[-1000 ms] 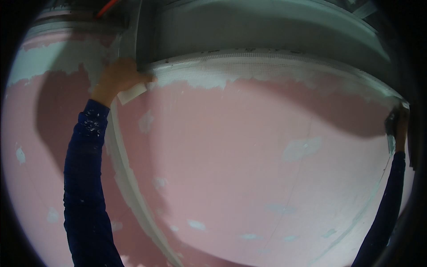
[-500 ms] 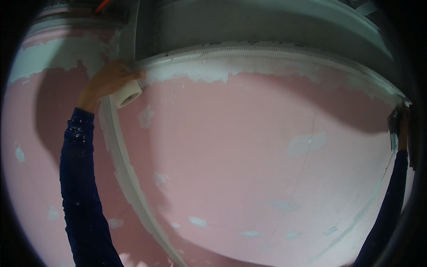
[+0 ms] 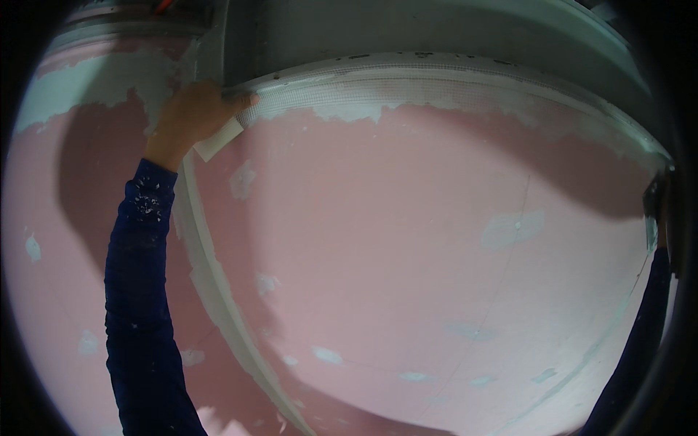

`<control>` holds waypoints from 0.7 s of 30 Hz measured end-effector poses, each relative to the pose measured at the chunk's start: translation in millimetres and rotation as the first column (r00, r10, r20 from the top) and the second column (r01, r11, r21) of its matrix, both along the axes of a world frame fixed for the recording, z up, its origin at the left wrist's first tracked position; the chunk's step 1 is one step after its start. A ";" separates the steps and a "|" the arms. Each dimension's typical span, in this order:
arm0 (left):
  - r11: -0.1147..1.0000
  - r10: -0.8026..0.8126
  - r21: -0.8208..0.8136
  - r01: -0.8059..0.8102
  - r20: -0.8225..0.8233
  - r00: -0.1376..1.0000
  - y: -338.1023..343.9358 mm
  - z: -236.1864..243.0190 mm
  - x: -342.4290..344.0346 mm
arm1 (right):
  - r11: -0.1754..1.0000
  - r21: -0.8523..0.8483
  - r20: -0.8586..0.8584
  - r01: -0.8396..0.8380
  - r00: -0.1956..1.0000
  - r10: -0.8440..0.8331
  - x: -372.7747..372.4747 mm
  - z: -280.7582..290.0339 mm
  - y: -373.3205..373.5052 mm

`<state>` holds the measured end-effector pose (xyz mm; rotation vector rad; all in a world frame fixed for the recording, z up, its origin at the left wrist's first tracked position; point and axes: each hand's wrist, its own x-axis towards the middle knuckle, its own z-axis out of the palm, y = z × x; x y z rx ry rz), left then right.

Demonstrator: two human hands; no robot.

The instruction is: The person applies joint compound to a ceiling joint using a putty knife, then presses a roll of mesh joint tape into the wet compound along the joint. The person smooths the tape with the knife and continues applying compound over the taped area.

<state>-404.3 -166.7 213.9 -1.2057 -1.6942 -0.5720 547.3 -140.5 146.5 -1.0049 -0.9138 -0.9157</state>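
Left hand, clamped on pale roll, apparently lays mesh along pink wall top edge, needing smoothing; right hand grip unclear.

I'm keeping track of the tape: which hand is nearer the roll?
Left: the left hand holds the roll; the right hand is far across the wall, to the right.

Dim light is falling on the pink wall, appearing brightest toward the lower right, while broad, soft-edged shadows are darkening the left side, the upper right and part of the lower edge. The fisheye lens is bending straight edges into arcs and is fading to black at the rim. Slight softness is reducing detail on the left hand, and darkness is largely obscuring the right hand.
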 end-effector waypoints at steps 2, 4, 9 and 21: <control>1.000 -0.019 0.005 0.019 -0.018 1.000 1.2 -1.3 1.8 | 0.992 -0.002 -0.102 -0.126 0.987 0.125 -18.2 1.8 0.5; 1.000 -0.029 0.003 0.029 -0.010 1.000 8.3 -0.9 -8.0 | 0.901 -0.013 -0.211 -0.434 0.882 0.421 -25.2 5.2 1.7; 0.990 -0.132 -0.117 0.078 -0.585 0.800 43.9 6.3 -58.1 | 0.776 -0.140 0.175 0.615 0.787 -0.592 -36.5 4.6 -2.9; 0.978 0.139 -0.029 -0.206 -0.645 0.752 39.0 15.7 -73.8 | 0.988 0.071 -0.365 0.139 0.925 -0.104 -160.4 3.0 -34.8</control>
